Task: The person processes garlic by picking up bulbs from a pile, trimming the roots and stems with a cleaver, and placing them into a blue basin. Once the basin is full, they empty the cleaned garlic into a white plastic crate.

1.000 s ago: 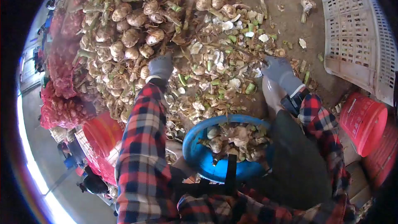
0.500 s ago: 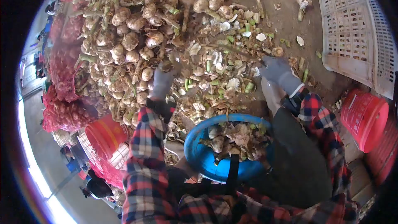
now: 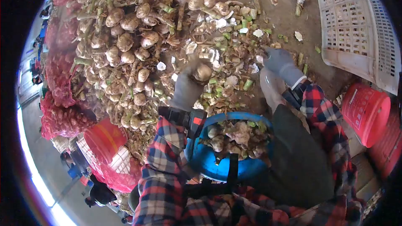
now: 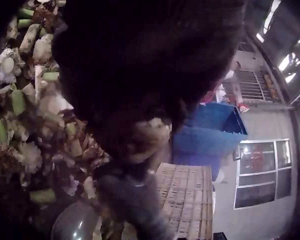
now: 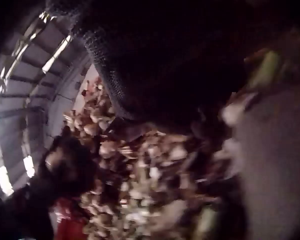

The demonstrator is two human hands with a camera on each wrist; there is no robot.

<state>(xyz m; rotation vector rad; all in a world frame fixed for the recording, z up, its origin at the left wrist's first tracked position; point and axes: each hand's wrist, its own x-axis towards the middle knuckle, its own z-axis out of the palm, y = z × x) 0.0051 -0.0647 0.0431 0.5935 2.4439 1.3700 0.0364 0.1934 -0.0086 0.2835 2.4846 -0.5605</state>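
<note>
In a grey glove, my left hand curls round a garlic bulb above the littered trimmings. The left wrist view shows the pale bulb beneath a very dark glove. My right hand, also gloved in grey, is to the right of the bulb and apart from it, over a pale shoe or covering. Its fingers look bent, but what they hold is unclear. Below both hands, a blue basin contains several bulbs.
Heaped garlic with stems lies at the upper left, beside red mesh sacks. A white crate and a red bucket stand right; another red bucket is left. A person shows at the lower left.
My left hand has come from the heap toward the right and nearer the basin, with a bulb now visible in its grip. The right hand has stayed almost in place.
</note>
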